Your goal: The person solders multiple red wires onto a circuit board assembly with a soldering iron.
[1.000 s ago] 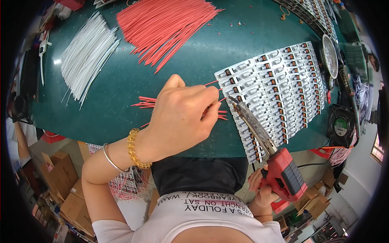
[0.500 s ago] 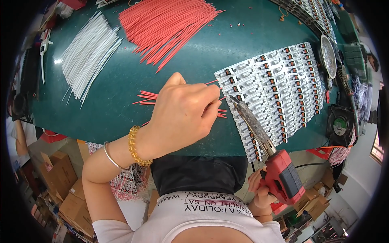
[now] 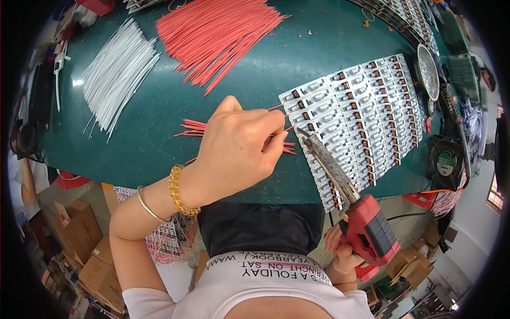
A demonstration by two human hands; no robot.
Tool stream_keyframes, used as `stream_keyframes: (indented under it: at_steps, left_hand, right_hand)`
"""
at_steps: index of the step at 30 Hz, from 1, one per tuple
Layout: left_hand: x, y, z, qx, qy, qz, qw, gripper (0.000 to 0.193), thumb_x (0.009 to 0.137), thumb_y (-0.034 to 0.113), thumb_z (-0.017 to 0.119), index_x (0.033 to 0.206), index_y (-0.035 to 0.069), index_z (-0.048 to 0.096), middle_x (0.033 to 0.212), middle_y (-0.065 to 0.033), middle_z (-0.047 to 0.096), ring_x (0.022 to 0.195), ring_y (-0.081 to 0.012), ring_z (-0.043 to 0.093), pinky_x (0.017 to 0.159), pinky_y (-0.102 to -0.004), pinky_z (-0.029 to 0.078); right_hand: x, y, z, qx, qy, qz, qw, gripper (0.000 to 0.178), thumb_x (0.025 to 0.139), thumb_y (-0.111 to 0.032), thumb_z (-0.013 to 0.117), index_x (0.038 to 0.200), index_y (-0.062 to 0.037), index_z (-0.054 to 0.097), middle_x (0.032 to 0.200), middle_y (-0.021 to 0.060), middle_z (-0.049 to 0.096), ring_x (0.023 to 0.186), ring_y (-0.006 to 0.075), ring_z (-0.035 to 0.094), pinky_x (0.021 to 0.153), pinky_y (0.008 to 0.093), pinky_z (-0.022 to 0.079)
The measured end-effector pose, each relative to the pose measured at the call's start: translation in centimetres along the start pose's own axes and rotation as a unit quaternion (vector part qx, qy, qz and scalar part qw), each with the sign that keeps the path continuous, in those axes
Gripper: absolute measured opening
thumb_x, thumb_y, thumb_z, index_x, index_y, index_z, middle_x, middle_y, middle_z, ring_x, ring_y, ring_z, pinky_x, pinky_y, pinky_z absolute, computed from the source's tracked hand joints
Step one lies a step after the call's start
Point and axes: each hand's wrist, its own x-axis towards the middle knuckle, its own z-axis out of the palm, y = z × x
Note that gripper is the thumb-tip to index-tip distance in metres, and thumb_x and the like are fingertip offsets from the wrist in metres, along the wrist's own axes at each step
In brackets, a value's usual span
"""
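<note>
In the head view, at the middle, I see my left hand [image 3: 234,149] pinched on a thin red wire [image 3: 289,128], just left of bumpy silver boards [image 3: 366,111]. Lower right, my right hand [image 3: 342,249] wraps a red soldering tool [image 3: 372,228]. The green surface [image 3: 127,159] is smooth; brown boxes [image 3: 78,226] sit lower left.

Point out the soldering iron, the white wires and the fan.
Soldering iron [image 3: 339,177], head view: on its metal barrel.
White wires [image 3: 119,77], head view: mid-pile.
Fan [image 3: 445,163], head view: on its hub label.
</note>
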Motion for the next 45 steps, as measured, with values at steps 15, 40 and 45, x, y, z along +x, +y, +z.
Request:
stream_keyframes:
  at_steps: [15,40,45]
  left_hand:
    - [-1.4,1.3,0.5,-0.034,0.057,-0.034,0.997,0.011,0.077,-0.001,0.073,0.082,0.003,0.065,0.091,-0.0073,0.057,0.073,-0.0218,0.053,0.067,-0.0335,0.042]
    - [-1.7,1.9,1.6,0.014,0.096,-0.035,0.995,0.01,0.077,0.003,0.071,0.078,0.004,0.061,0.084,-0.0045,0.055,0.068,-0.0226,0.045,0.066,-0.0343,0.038]
    - [-1.9,1.7,1.8,0.024,0.091,-0.032,0.995,0.011,0.077,0.003,0.071,0.079,0.004,0.061,0.084,-0.0043,0.055,0.068,-0.0223,0.046,0.066,-0.0342,0.038]
  right_hand:
    - [0.3,1.3,0.1,0.252,-0.034,-0.107,0.961,0.085,0.085,-0.061,0.062,0.137,0.0046,0.043,0.052,-0.0028,0.046,0.043,0.0115,0.047,0.048,0.027,0.043]
    - [-0.8,2.4,-0.9,0.104,-0.021,-0.119,0.987,0.073,0.084,-0.056,0.067,0.122,0.0035,0.047,0.054,-0.0009,0.048,0.045,0.0118,0.048,0.049,0.0271,0.043]
    - [-0.6,0.4,-0.9,0.037,-0.024,-0.011,0.999,0.025,0.079,-0.014,0.068,0.103,-0.0056,0.07,0.096,0.0114,0.069,0.087,0.0277,0.066,0.077,0.0389,0.051]
